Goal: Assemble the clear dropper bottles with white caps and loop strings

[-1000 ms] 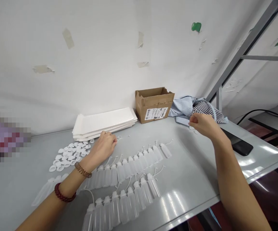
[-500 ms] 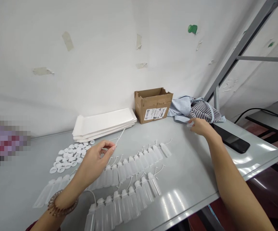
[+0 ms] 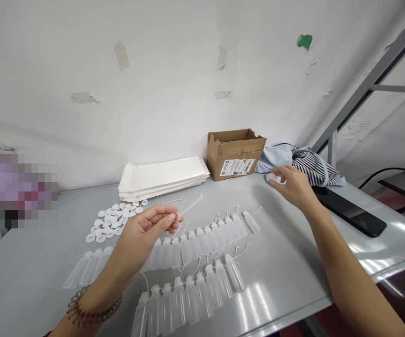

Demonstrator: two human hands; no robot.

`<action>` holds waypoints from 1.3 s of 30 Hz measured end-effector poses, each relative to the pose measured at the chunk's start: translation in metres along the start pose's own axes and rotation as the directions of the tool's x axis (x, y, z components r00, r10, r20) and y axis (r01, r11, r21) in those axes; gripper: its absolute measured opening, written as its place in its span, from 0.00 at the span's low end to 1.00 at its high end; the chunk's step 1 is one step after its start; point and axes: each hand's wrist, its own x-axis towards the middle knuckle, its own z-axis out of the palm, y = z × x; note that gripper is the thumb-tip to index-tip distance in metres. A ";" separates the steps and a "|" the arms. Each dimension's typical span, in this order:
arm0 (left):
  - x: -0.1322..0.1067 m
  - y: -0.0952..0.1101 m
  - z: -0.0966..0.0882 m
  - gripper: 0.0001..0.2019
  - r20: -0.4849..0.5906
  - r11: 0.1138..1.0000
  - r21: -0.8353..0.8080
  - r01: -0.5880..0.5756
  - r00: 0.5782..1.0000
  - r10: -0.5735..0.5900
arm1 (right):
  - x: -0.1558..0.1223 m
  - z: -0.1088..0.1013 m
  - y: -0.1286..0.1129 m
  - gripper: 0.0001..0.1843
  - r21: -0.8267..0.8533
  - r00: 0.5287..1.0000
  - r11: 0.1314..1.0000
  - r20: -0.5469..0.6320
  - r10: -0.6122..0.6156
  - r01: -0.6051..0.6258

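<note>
Thumb and fingers of my left hand [image 3: 149, 231] pinch the ring end of a thin white plastic strap [image 3: 192, 204], which points up and right. My right hand [image 3: 293, 187] grips a small translucent white plastic piece [image 3: 273, 177] at its fingertips; its exact kind is unclear. Below and right of my left hand lie clear plastic bottles in a back row [image 3: 207, 241] and a front row [image 3: 179, 304], many with straps at their necks. A loose ringed strap [image 3: 173, 201] rests beyond my left hand. White caps [image 3: 109, 222] lie heaped to its left.
White flat packets [image 3: 163, 175] are stacked near the wall beside an open cardboard box [image 3: 237, 161]. Blue and striped cloth [image 3: 311, 164] and a black phone-like slab [image 3: 351, 210] lie at the right. A purple blurred shape [image 3: 11, 182] is at far left.
The view has shifted, so the table things sit further right. My right hand has come left, closer to my left hand, with the translucent piece. The strap stays in my left hand.
</note>
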 end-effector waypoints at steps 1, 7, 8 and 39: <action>-0.001 0.001 0.001 0.13 -0.006 1.000 -0.022 -0.007 1.000 0.007 | -0.005 -0.001 -0.014 0.10 0.046 0.999 0.998 -0.040 -0.029 0.031; -0.007 -0.001 0.014 0.09 0.047 0.969 -0.245 0.019 0.999 -0.007 | -0.055 0.010 -0.104 0.09 0.895 0.952 0.390 -0.105 -0.288 0.217; -0.008 -0.002 0.016 0.09 0.059 0.957 -0.288 0.034 0.998 -0.018 | -0.063 0.012 -0.115 0.09 0.945 0.943 0.296 -0.039 -0.330 0.142; -0.030 -0.003 0.036 0.09 0.012 0.970 0.033 -0.243 0.970 0.243 | -0.103 0.014 -0.149 0.07 0.989 0.871 0.114 0.138 -0.471 -0.095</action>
